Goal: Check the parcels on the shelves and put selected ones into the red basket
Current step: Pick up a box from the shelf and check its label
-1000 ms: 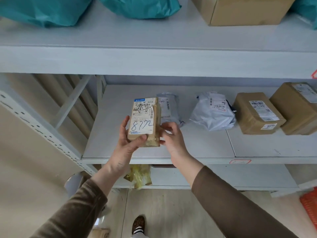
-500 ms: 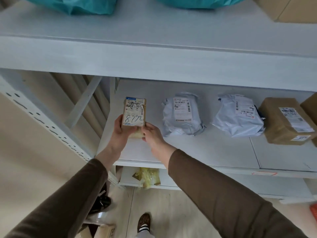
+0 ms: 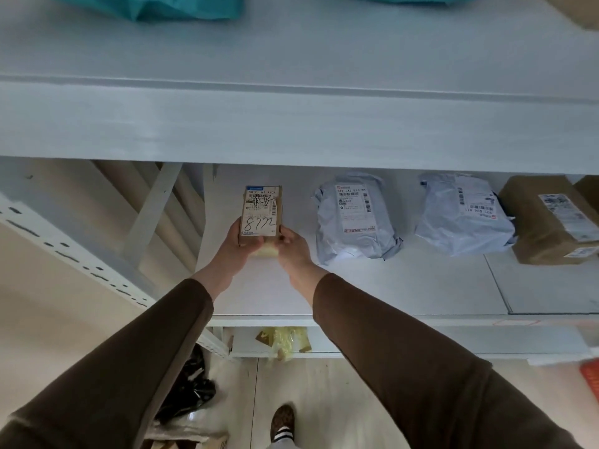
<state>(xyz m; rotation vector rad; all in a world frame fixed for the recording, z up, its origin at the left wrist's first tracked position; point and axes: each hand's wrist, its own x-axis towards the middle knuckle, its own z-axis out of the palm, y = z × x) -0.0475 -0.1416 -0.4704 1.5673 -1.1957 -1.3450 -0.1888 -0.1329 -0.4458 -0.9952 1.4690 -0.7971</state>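
Both hands, left (image 3: pixel 238 243) and right (image 3: pixel 291 246), grip the box (image 3: pixel 261 211) by its near end; it points away (label up), above the shelf (image 3: pixel 405 286).

on the middle shelf (image 3: pixel 405 286), 4 parcels sit in a row: a small box (image 3: pixel 261 211) leftmost, between both hands, then 2 bagged parcels (image 3: pixel 355 218) (image 3: pixel 463 215), then a carton (image 3: pixel 547 218) rightmost. another shelf (image 3: pixel 291 53) lies above.
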